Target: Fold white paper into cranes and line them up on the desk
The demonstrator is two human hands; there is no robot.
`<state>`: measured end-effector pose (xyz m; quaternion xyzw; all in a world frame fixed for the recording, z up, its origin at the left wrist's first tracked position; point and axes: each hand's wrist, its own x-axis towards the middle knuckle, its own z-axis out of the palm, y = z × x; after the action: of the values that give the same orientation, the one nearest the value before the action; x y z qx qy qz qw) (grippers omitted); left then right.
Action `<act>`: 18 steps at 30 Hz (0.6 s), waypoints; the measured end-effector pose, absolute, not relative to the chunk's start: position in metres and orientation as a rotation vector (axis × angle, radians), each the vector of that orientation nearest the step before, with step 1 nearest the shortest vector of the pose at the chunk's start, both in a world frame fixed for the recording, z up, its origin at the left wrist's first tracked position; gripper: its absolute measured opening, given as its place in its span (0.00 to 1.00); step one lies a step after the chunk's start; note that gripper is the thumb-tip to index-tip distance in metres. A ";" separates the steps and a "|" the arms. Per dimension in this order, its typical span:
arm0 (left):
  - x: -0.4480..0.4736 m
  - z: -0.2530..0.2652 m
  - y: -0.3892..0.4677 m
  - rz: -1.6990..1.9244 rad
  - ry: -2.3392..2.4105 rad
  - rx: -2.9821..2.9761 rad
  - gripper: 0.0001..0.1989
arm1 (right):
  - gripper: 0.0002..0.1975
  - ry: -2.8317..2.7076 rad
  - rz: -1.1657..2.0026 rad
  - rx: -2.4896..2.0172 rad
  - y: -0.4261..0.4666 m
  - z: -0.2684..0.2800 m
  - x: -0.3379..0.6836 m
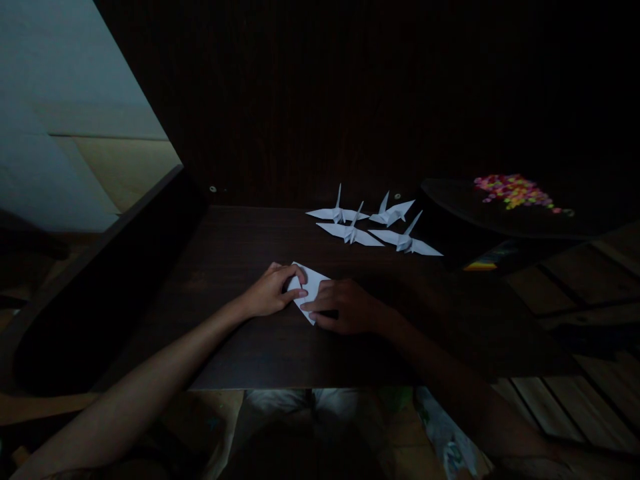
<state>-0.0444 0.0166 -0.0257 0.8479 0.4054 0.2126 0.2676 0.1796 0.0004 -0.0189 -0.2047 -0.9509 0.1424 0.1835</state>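
Note:
A folded piece of white paper (311, 285) lies on the dark desk, with both hands on it. My left hand (273, 291) grips its left side, thumb and forefinger bent over the paper. From the right, my right hand (350, 307) presses the paper's right and lower edges with its fingers, hiding that part. Beyond the hands stand several white origami cranes; the nearest are one crane (350, 233) at the left and another crane (406, 241) at the right, wings spread and necks up.
Small colourful pieces (515, 191) form a heap on a dark raised surface (450, 200) at the right. A dark side panel (100, 267) bounds the desk (240, 360) on the left, and a tall dark panel (300, 100) rises behind it.

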 end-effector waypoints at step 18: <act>-0.049 -0.030 0.020 0.659 0.907 2.391 0.14 | 0.06 -2.643 0.382 -0.541 -0.005 -0.021 0.172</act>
<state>-0.0492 0.0204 -0.0296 0.8771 0.3328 0.2419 0.2479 0.1724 -0.0050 -0.0214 -0.1943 -0.9490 0.1371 0.2068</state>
